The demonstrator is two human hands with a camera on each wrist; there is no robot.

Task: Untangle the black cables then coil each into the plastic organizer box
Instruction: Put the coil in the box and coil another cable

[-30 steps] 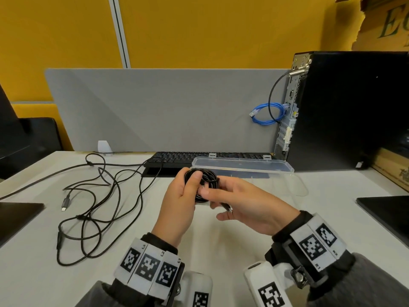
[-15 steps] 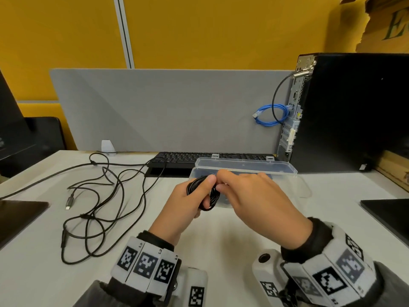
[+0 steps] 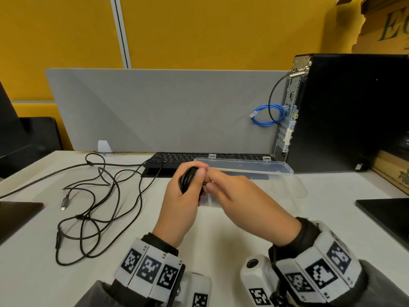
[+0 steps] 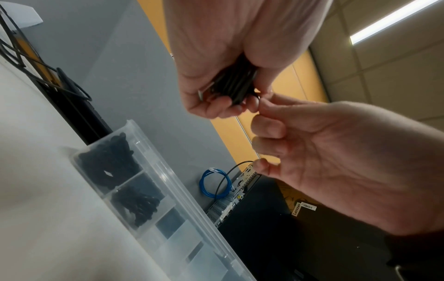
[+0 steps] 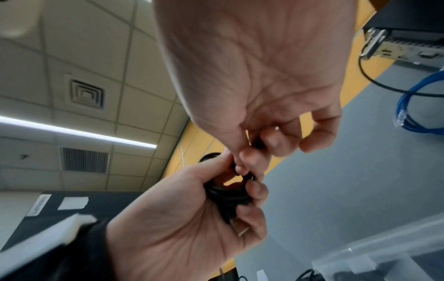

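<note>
Head view: the left hand [image 3: 179, 202] grips a black coil [image 3: 188, 178] just in front of the box [image 3: 285, 171], and the right hand [image 3: 243, 202] meets it from the right, fingers curled at the coil's edge; loose cables [image 3: 93, 207] lie well left of the box. Left wrist view: the coil [image 4: 236, 83] sits in the left hand's [image 4: 230, 47] curled fingers above the box [image 4: 168, 192], whose first two compartments hold black coils, with the right hand [image 4: 336, 161] touching its edge. Right wrist view: the right hand [image 5: 259, 76] pinches a strand of the coil [image 5: 228, 192], held by the left hand [image 5: 187, 218].
</note>
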